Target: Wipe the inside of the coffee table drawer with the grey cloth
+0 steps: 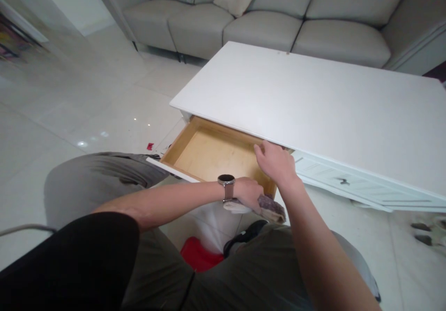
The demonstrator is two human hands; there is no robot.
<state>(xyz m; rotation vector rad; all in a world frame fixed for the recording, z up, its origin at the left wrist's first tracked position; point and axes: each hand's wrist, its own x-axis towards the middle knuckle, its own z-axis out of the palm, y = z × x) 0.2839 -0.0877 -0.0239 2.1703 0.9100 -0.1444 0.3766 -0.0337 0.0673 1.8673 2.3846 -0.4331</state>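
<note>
Reaching across the pulled-out drawer (212, 152) of the white table (313, 97), the person's left hand (248, 191) has its fingers closed round a bunched cloth (273, 208) at the near right corner. The right hand (275, 162) bends in at the drawer's far right; I can't tell whether its curled fingers pinch anything.

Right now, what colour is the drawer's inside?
Pale yellowish-tan wood; the drawer shows best in the head view.
</note>
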